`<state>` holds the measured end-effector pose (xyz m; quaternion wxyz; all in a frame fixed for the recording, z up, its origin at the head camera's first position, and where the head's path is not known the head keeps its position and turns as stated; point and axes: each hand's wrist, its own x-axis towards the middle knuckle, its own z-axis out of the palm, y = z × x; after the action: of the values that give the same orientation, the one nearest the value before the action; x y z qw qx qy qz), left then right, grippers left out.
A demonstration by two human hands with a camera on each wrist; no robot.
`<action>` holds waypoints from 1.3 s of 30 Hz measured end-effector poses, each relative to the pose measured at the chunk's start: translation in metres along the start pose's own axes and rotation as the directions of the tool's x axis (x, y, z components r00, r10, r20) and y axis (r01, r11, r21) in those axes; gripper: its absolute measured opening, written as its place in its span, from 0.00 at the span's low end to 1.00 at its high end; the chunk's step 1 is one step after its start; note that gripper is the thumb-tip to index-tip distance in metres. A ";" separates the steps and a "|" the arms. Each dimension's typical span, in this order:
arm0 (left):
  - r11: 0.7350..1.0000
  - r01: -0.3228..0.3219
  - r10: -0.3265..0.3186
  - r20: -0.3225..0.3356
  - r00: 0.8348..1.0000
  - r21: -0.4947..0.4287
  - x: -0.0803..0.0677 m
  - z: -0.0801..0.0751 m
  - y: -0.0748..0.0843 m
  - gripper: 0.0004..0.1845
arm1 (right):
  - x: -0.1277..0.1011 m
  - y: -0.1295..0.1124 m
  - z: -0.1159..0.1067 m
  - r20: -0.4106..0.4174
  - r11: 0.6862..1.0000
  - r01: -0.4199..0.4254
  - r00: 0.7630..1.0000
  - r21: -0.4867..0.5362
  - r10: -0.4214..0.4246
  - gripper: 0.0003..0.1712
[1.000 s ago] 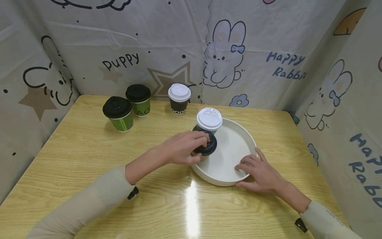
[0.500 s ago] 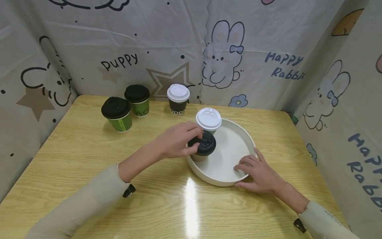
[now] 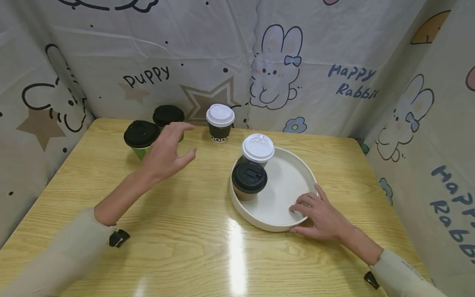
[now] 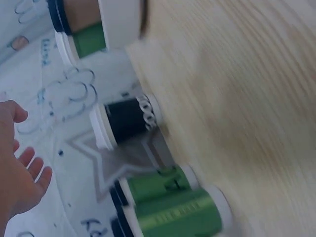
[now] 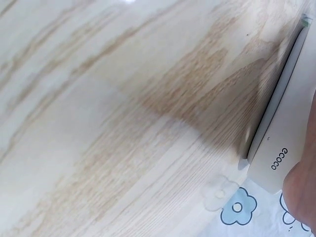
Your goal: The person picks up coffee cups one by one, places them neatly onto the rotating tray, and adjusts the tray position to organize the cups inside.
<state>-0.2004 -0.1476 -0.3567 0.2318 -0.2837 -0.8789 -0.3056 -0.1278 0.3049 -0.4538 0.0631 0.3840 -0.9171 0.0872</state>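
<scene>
**Hand Reaches for the Green Cups**

Head view: the left hand (image 3: 167, 150), fingers spread wide and holding nothing, hovers near two green cups (image 3: 142, 138). The right hand (image 3: 319, 214) rests flat on the white tray (image 3: 293, 225), likely to steady it.

Left wrist view: the green cups (image 4: 177, 212) stand by the curtain.

Right wrist view: only the tray's rim (image 5: 276, 148) shows.

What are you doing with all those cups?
Two lidded cups, a brown cup and a white-lidded cup, stand in the white tray. The right hand rests on the tray's rim. The open left hand hovers near two green cups at the table's back, holding nothing. A black cup stands there too.
</scene>
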 end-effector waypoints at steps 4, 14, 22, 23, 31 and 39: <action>0.999 0.033 -0.030 -0.074 0.997 0.039 -0.009 -0.010 -0.021 0.29 | 0.001 0.000 0.000 0.007 1.000 -0.009 1.000 0.005 0.009 0.28; 0.977 0.211 -0.210 -0.142 0.967 -0.010 -0.037 -0.032 -0.074 0.40 | -0.002 -0.001 0.001 0.005 1.000 -0.019 1.000 0.016 0.019 0.28; 0.819 0.486 -0.538 -0.114 0.835 -0.306 -0.055 -0.039 -0.092 0.45 | -0.002 -0.004 0.001 0.016 0.999 -0.032 0.999 0.020 0.031 0.28; 0.799 0.503 -0.560 -0.104 0.822 -0.328 -0.056 -0.040 -0.095 0.46 | -0.002 -0.004 0.001 0.016 0.999 -0.032 0.999 0.019 0.031 0.28; 0.725 0.587 -0.636 -0.021 0.772 -0.361 -0.065 -0.030 -0.111 0.54 | -0.002 -0.004 0.001 0.006 1.000 -0.026 1.000 0.013 0.026 0.28; 0.674 0.639 -0.680 0.028 0.733 -0.371 -0.071 -0.020 -0.117 0.56 | -0.001 -0.006 0.001 -0.001 0.999 -0.033 0.999 0.014 0.033 0.28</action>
<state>-0.2186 -0.2626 -0.4317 0.0994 0.0338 -0.8366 -0.5377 -0.1229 0.3015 -0.4547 0.0596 0.3693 -0.9225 0.0951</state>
